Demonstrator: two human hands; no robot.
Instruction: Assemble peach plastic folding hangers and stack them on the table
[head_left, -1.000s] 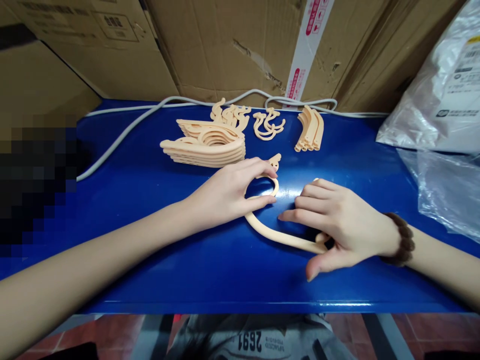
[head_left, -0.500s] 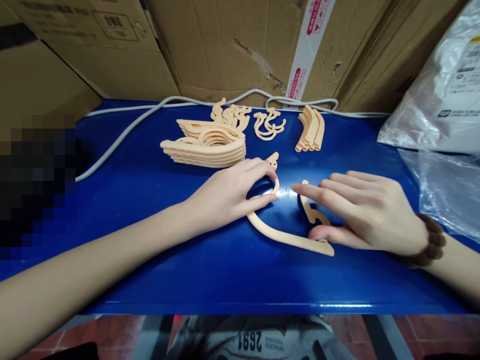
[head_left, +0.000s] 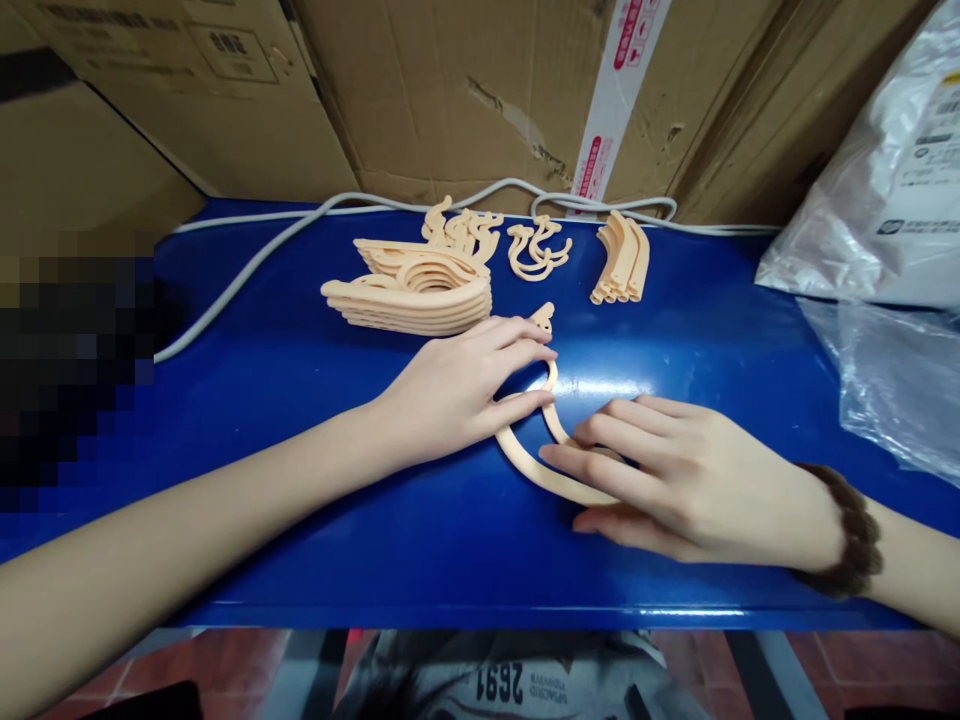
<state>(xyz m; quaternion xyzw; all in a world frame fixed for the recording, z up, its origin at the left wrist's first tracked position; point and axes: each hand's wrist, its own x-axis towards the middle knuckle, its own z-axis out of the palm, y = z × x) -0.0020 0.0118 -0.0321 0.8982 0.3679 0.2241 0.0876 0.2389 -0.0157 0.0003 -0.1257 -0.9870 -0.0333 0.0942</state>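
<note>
A beige plastic clothes hanger (head_left: 536,474) with a long curved arm lies low over the blue tabletop. My left hand (head_left: 472,385) is closed on its middle, thumb and forefinger on either side of the hook-shaped bend. Past those fingers a small end of the piece (head_left: 543,317) sticks out. My right hand (head_left: 675,480) is closed around the right end of the curved arm, thumb below and fingers above, so that end is hidden. A second thin beige strip (head_left: 555,425) runs from the bend into my right fingers; how it joins the arm cannot be made out.
Behind my left hand lies a stack of beige hanger bodies (head_left: 412,300). Farther back are small curved parts (head_left: 461,228), several hooks (head_left: 538,250) and a bundle of curved arms (head_left: 621,258). A white cable (head_left: 247,285) runs along the cardboard boxes (head_left: 465,110). Plastic bags (head_left: 862,220) sit at right.
My right hand has moved left and toward me, bringing the smaller strip against the bend and closing over the arm's right end. My left hand has stayed almost still.
</note>
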